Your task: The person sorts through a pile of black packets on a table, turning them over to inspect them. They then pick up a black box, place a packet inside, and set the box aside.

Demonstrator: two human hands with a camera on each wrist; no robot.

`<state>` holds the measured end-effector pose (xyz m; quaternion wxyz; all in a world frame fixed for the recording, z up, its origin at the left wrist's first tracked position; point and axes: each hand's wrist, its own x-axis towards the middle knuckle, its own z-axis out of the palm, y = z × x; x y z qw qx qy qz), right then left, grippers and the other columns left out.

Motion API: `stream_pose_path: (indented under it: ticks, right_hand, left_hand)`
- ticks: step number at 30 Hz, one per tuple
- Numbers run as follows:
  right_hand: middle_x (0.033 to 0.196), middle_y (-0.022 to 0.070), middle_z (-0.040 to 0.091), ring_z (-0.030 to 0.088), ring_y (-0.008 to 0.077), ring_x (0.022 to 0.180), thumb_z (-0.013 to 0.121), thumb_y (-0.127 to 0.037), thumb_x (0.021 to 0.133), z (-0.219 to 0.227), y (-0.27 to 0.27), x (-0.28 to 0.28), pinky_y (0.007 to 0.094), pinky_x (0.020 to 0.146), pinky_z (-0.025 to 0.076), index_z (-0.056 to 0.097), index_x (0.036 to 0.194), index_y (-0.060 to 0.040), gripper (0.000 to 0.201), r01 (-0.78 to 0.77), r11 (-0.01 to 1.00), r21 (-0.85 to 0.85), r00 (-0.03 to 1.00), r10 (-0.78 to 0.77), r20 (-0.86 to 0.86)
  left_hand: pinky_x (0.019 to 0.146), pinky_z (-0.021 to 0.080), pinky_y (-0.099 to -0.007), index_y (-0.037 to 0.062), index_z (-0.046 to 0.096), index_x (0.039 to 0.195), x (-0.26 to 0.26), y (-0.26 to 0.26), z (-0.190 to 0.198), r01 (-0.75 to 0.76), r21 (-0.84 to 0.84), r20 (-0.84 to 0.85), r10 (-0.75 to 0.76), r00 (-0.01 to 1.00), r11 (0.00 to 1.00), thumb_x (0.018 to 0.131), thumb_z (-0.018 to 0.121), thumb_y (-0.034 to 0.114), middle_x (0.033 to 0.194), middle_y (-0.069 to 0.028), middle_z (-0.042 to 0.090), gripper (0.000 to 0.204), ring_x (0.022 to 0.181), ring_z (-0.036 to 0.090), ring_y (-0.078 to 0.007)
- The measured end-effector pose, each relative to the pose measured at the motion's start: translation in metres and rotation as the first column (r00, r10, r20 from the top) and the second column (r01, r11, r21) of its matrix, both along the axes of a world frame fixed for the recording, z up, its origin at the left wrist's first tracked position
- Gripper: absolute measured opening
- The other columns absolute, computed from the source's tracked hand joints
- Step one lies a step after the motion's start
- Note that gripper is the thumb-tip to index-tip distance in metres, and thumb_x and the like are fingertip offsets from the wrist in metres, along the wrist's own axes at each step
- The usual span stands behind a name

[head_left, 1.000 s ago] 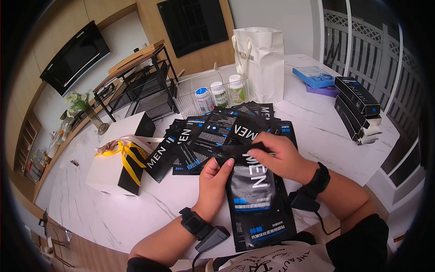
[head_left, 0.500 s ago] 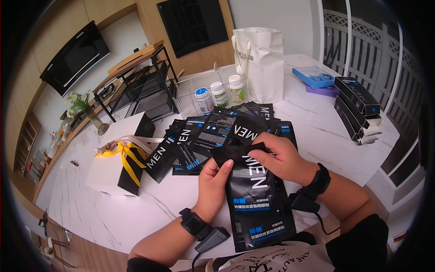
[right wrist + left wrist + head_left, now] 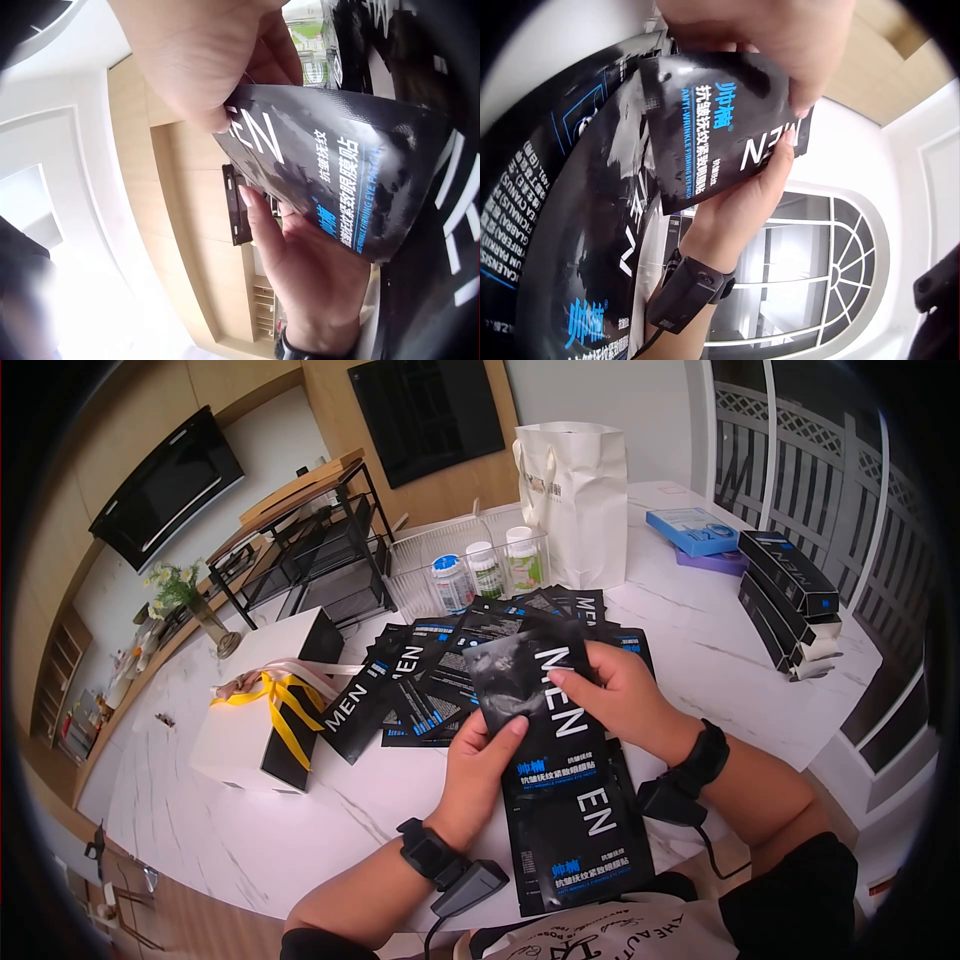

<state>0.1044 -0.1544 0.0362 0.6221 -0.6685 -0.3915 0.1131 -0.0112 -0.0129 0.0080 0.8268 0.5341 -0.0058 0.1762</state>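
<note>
Both hands hold a black eye patch sachet (image 3: 528, 685) with white MEN lettering in front of the chest. My left hand (image 3: 474, 772) grips its left edge, thumb on the printed face. At the right edge, my right hand (image 3: 636, 705) pinches it, with the thumb near the white letters. The right wrist view shows the sachet (image 3: 300, 142) between the two thumbs and the fingers behind it. Below it, close to the body, lie more black sachets (image 3: 565, 845), partly covered by the held one. A spread pile of matching sachets (image 3: 440, 675) lies just beyond the hands.
On the left sits a white box (image 3: 240, 745) with a yellow ribbon (image 3: 290, 725). Behind the pile are a clear bin (image 3: 415, 560) with several bottles and a white paper bag (image 3: 590, 510). Black boxes (image 3: 785, 605) and a blue box (image 3: 692, 528) stand at right.
The held sachet, bent over at its top before, now lies flatter and higher with its whole front showing. More of the sachet beneath has come into sight; my right hand's fingers have moved behind the edge.
</note>
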Motion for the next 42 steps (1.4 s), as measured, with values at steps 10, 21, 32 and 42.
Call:
stream_pose_path:
  ticks: [10, 21, 32, 42]
  right_hand:
    - [0.076, 0.0014, 0.061, 0.052, 0.0026, 0.067, 0.059, -0.014, 0.084, 0.007, -0.001, -0.007, 0.0203, 0.056, 0.043, 0.055, 0.089, 0.0004, 0.016, -0.059, 0.990, 0.130, 0.983, 0.035, 0.178]
    - [0.085, 0.0024, 0.061, 0.054, 0.0036, 0.075, 0.058, -0.012, 0.085, 0.008, -0.005, -0.010, 0.0194, 0.065, 0.045, 0.055, 0.099, 0.0010, 0.020, -0.147, 0.982, 0.119, 0.962, 0.114, 0.248]
    - [0.079, 0.0021, 0.061, 0.053, 0.0042, 0.071, 0.063, -0.015, 0.080, 0.007, -0.001, -0.010, 0.0210, 0.061, 0.044, 0.059, 0.095, 0.0004, 0.021, -0.148, 0.989, -0.024, 0.973, 0.150, 0.176]
    - [0.073, 0.0024, 0.059, 0.050, 0.0042, 0.067, 0.063, -0.015, 0.080, 0.008, -0.001, -0.010, 0.0224, 0.058, 0.042, 0.056, 0.082, 0.0003, 0.017, -0.127, 0.987, 0.102, 0.966, 0.100, 0.237]
  left_hand:
    - [0.077, 0.044, -0.0216, 0.0016, 0.056, 0.103, 0.000, -0.003, 0.000, -0.039, 0.093, 0.003, 0.039, 0.999, 0.995, 0.085, 0.057, 0.010, 0.097, -0.0040, 0.062, 0.020, 0.085, 0.056, -0.0073]
    - [0.078, 0.044, -0.0218, 0.0014, 0.056, 0.102, -0.001, -0.002, 0.000, -0.054, 0.107, 0.027, 0.051, 0.998, 0.993, 0.084, 0.058, 0.008, 0.097, -0.0042, 0.062, 0.019, 0.085, 0.056, -0.0074]
    - [0.082, 0.042, -0.0224, 0.0022, 0.055, 0.103, -0.001, -0.002, 0.006, -0.137, 0.041, 0.031, 0.136, 0.990, 0.990, 0.087, 0.055, 0.010, 0.100, -0.0046, 0.061, 0.018, 0.090, 0.055, -0.0081]
    - [0.077, 0.044, -0.0214, 0.0024, 0.055, 0.102, 0.004, 0.002, -0.004, -0.055, 0.071, -0.019, 0.056, 0.998, 0.996, 0.086, 0.056, 0.011, 0.096, -0.0040, 0.062, 0.018, 0.085, 0.056, -0.0072]
